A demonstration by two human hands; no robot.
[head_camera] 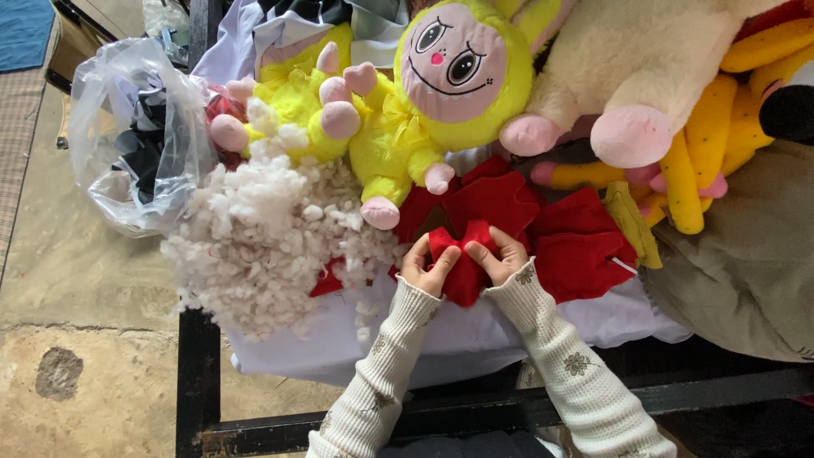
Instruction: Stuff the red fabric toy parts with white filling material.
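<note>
Head-camera view, looking straight down: a person in cream knitted sleeves with small flower motifs is reaching both hands up from the bottom edge. The left hand (426, 267) and the right hand (500, 259) are meeting on a small red fabric piece (464, 270), one at each side of it. The fingers (444, 258) of both hands are pinching together on its upper edge, thumbs pressing against the cloth, so the piece is being held between the two hands just above a white cloth (441, 331) that is covering the tabletop.

Just behind the hands, more red fabric pieces (543, 225) are lying in a loose heap, touching the one being held. To the left, a large pile of white stuffing (263, 233) is spreading across the cloth, near the left hand but apart from it. A yellow plush doll (441, 80) with a round pink face is lying beyond the red heap, one pink foot hanging near the stuffing. A cream plush animal (644, 59) with pink feet is resting at the upper right, beside yellow and orange plush parts. A clear plastic bag (136, 136) holding dark and pale scraps is sitting at the far left. A black metal frame (199, 373) is bordering the surface.
</note>
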